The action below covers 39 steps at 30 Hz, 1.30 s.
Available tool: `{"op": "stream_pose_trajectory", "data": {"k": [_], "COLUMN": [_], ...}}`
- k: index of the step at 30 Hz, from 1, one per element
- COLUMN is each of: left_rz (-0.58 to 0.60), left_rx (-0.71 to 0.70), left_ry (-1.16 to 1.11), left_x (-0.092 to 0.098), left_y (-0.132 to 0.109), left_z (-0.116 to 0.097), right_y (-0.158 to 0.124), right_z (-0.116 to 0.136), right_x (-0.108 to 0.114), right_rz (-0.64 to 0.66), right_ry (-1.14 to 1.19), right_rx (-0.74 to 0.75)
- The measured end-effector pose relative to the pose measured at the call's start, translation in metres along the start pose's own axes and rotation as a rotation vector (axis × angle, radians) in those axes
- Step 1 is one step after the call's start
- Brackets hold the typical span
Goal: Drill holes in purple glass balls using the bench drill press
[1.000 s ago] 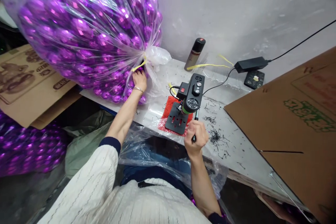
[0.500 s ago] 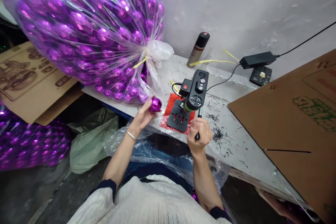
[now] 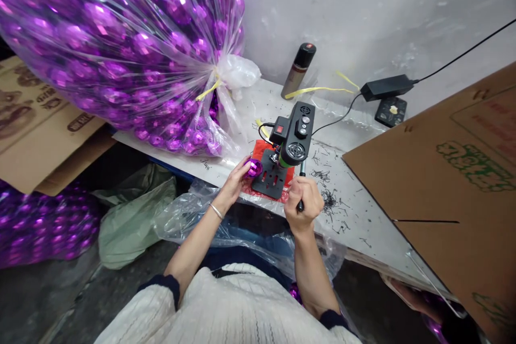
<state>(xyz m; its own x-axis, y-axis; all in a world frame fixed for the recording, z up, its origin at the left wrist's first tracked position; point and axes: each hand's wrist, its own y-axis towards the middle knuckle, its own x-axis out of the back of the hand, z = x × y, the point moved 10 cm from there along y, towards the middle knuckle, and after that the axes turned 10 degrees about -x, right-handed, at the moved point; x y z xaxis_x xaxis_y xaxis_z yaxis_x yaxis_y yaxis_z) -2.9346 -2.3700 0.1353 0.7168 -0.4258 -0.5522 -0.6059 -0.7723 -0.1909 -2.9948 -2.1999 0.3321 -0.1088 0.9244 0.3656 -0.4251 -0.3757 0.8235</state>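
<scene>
Your left hand (image 3: 234, 181) has a shiny purple ball (image 3: 253, 167) gripped at its fingertips, so the ball sits just beyond that hand, on the side towards your right hand (image 3: 304, 201). It lies between your two hands, nearer the left, by the left edge of the black slotted plate (image 3: 271, 181); whether it touches the plate you cannot tell from here. Your right hand is closed in a fist around the black-ended lever (image 3: 300, 206) of the black machine (image 3: 297, 131), which stands just beyond that hand. Under the plate, ahead of and between your hands, is a red sheet (image 3: 264, 146) on the tabletop (image 3: 365, 226). Beyond your left hand, farther to the left, bulges a clear bag (image 3: 161, 59) packed with similar purple balls. Just right of your right hand, small black bits (image 3: 329, 200) lie scattered, and a cardboard box (image 3: 447, 183) stands farther right.
</scene>
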Motion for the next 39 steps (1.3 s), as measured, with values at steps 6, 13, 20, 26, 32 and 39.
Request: {"op": "stream_pose_trajectory", "data": {"k": [6, 13, 20, 26, 32, 39], "left_rz": [0.02, 0.153, 0.225, 0.294, 0.39, 0.415], "left_rx": [0.003, -0.291, -0.528, -0.714, -0.814, -0.776], "left_ry": [0.011, 0.314, 0.825, 1.09, 1.152, 1.029], "left_x": [-0.009, -0.03, -0.041, -0.052, -0.063, -0.064], "left_y": [0.009, 0.015, 0.01, 0.004, -0.002, -0.001], "left_z": [0.003, -0.006, -0.012, -0.015, -0.008, -0.004], "right_y": [0.014, 0.02, 0.017, 0.014, 0.013, 0.011], "right_z": [-0.003, -0.004, -0.001, -0.001, 0.0, 0.001], "right_x": [0.004, 0.004, 0.005, 0.005, 0.003, 0.002], "right_rz": [0.018, 0.022, 0.033, 0.047, 0.061, 0.07], "right_ry": [0.018, 0.016, 0.02, 0.024, 0.025, 0.033], "right_rx": [-0.065, -0.094, -0.064, -0.062, -0.045, -0.039]}}
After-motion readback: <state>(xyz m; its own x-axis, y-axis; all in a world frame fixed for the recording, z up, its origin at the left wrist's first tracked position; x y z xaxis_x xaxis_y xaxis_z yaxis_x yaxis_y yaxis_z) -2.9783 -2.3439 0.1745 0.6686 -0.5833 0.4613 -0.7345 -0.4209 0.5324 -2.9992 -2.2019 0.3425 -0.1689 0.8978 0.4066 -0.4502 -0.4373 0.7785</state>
